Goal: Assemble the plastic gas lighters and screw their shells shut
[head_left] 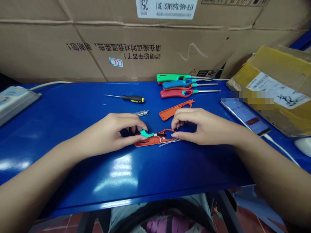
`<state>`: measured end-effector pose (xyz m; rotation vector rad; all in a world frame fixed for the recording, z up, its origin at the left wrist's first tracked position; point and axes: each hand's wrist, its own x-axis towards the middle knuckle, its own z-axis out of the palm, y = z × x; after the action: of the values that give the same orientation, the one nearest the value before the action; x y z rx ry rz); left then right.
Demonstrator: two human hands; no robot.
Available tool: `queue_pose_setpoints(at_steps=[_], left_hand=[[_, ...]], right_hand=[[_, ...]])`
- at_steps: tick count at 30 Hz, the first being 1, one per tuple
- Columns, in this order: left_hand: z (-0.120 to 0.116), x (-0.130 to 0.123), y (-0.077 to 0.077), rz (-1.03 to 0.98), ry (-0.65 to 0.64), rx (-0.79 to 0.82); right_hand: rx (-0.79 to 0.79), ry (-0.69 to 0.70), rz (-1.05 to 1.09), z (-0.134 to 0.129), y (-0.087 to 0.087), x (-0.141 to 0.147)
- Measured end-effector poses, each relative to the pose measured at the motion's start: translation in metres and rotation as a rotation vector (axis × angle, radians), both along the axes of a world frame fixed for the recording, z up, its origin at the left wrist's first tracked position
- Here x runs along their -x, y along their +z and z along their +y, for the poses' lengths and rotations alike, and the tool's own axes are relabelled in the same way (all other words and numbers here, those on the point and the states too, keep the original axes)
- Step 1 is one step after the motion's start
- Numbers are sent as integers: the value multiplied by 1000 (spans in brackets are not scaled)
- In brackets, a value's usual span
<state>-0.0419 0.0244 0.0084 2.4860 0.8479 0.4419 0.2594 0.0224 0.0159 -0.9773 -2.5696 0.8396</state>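
An orange half shell of a long-nosed lighter (pixel 148 142) lies open on the blue table, with thin wires and a black part inside it. Between the thumb and fingers of my left hand (pixel 116 131) is a teal trigger (pixel 146 133), held over the shell's left part. My right hand (pixel 194 126) pinches the shell's right end, where the wires (pixel 167 141) run; its fingertips partly hide that spot. Just behind lies the other orange half shell (pixel 170 112). A clear fuel tank (pixel 142 113) sits beyond my left fingers, partly hidden by them.
Behind are a screwdriver (pixel 132 98) and several assembled lighters (pixel 175 93) in green, blue, orange and red. To the right are a phone (pixel 245 116) with a cable, a taped carton (pixel 272 87) and a white mouse (pixel 303 145). A power strip (pixel 17 100) lies left; a large cardboard box (pixel 136 35) stands at the back.
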Motion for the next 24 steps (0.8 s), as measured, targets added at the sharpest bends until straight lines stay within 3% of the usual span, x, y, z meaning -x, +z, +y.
queue_pose_setpoints(at_steps=[5,11,14,20,24], left_hand=[[-6,-3,4,-88,73,-37],[-22,-24,-4,-278,115,-93],[-29,-34,-11,-336,132,-92],[-35,-39,-14,-328,157,-116],[-30,-39,-15,-240,213,-131]], right_hand=[[-72,-72,159,-5,-11,18],[228,-162,292,-13,-9,31],[296,-187,297,-18,-11,37],[350,-185,321,-18,-11,37],[322,-259,371,-8,-3,26]])
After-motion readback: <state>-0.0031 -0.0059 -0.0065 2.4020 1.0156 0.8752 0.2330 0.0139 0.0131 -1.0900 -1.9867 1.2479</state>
